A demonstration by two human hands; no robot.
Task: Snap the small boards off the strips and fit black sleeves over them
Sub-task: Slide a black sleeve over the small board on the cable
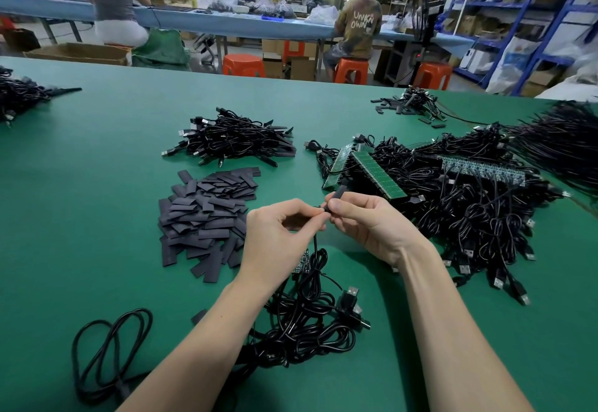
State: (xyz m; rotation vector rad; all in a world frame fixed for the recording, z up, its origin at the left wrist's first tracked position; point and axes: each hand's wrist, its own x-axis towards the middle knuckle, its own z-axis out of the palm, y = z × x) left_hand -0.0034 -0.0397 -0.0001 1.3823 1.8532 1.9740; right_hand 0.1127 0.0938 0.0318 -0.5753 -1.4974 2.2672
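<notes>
1. Left hand up over the table, fingers curled, thumb and forefinger pinching the thin cable right at its top end.
2. Right hand meets it fingertip to fingertip, pinching a black sleeve that sticks up and away from the thumb.
3. Board inside that sleeve? Can't tell from here, the fingers cover the joint.
4. Cable drops straight from the left hand into a tangled bundle lying between the forearms.
5. Sleeve pile sits just left of the hands, flat black pieces heaped loosely.
6. Green strips lie beyond the right hand, propped on a big heap of cables.
7. Another cable heap sits behind the sleeve pile.
8. One loose loop lies near left.
</notes>
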